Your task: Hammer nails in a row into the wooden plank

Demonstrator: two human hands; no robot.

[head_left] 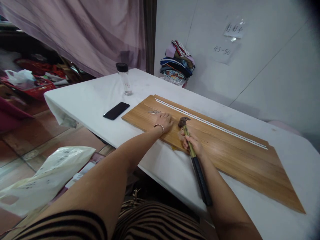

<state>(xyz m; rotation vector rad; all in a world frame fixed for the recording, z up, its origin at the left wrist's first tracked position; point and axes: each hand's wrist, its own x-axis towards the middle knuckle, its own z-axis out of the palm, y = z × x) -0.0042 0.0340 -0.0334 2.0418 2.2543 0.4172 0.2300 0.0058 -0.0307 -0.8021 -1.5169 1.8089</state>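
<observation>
My right hand [193, 143] is wrapped round the wooden handle of a hammer [199, 176], close below its rusty head. The hammer's black grip points back toward me past the table edge. My left hand [164, 121], with a thin bracelet at the wrist, lies palm down on a wooden board [240, 160], its fingers spread on the surface. Just beyond it is a small heap of nails [154, 112]. A few small dark marks sit in the board right of my right hand. Two white measuring strips [212, 124] run along the board's far side.
The board lies on a table with a white cover [87, 90]. A black phone [116, 110] and a clear bottle [125, 80] with a dark lid stand left of the board. Folded clothes [177, 65] are piled by the wall; a plastic bag [50, 173] lies low at left.
</observation>
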